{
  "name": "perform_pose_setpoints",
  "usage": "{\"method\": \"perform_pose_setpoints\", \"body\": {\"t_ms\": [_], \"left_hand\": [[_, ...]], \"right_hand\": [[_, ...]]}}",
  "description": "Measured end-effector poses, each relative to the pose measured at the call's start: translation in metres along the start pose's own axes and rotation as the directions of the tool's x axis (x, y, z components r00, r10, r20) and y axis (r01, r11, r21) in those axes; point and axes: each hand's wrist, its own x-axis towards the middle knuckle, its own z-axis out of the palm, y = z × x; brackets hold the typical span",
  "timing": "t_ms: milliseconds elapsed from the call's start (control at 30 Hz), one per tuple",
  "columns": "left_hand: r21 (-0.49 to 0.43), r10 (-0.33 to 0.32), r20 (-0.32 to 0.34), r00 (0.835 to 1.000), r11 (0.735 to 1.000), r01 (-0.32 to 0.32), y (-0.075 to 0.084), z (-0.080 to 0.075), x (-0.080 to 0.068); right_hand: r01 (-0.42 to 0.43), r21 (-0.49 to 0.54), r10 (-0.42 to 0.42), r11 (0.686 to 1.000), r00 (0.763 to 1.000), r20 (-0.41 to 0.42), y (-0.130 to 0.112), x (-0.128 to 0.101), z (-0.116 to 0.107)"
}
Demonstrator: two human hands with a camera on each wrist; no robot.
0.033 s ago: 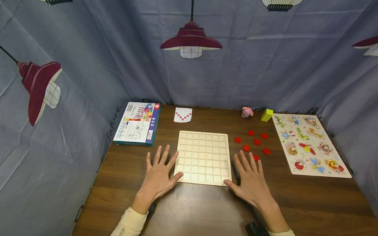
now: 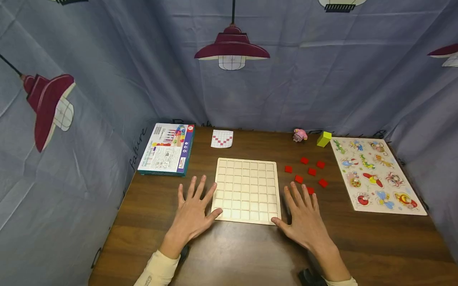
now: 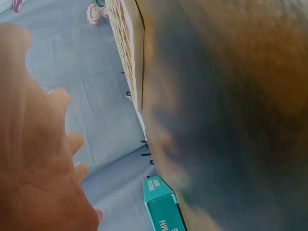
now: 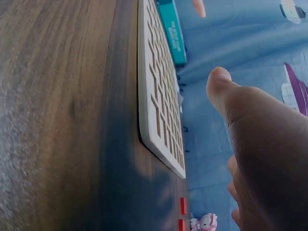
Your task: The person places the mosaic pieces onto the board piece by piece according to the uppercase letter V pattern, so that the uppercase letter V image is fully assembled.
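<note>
A pale wooden grid board [image 2: 246, 190] with square recesses lies flat on the brown table. My left hand [image 2: 193, 216] hovers at its left side, fingers spread and thumb over the lower left corner in the head view. At the opposite side is my right hand [image 2: 305, 222], also spread, its thumb overlapping the lower right corner. Both wrist views show the left palm [image 3: 38, 139] and the right thumb [image 4: 255, 115] raised off the tabletop, holding nothing. Several small red square tiles [image 2: 312, 171] lie scattered right of the board; the right fingertips partly cover the nearest.
Behind the board sits a small paper card [image 2: 222, 139] with a red V pattern on a grid. A boxed set [image 2: 162, 151] lies back left. Toward the back right are a pink figurine [image 2: 299, 135], a yellow-green block [image 2: 324, 139] and an insect picture board [image 2: 379, 178]. Grey curtain [image 2: 286, 95] surrounds the table.
</note>
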Motion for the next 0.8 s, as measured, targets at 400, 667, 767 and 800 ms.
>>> {"method": "perform_pose_setpoints", "body": {"t_ms": [400,667,767,800], "left_hand": [[-0.344,-0.021,0.13,0.991,0.937,0.065,-0.009,0.023,-0.006],[-0.39,-0.002,0.095,0.995,0.92,0.039,-0.019,0.036,-0.002],[-0.366,0.026,0.083,0.996,0.931,0.006,-0.018,0.036,0.0],[-0.355,0.033,0.08,0.996,0.935,-0.003,-0.018,0.036,0.0]], "right_hand": [[-0.115,0.239,0.141,0.964,0.985,-0.099,0.064,0.018,0.007],[-0.181,0.276,0.223,0.944,0.966,-0.13,0.113,0.024,0.018],[-0.167,0.289,0.228,0.943,0.954,-0.193,0.115,0.022,0.021],[-0.161,0.291,0.227,0.943,0.951,-0.21,0.114,0.021,0.021]]}}
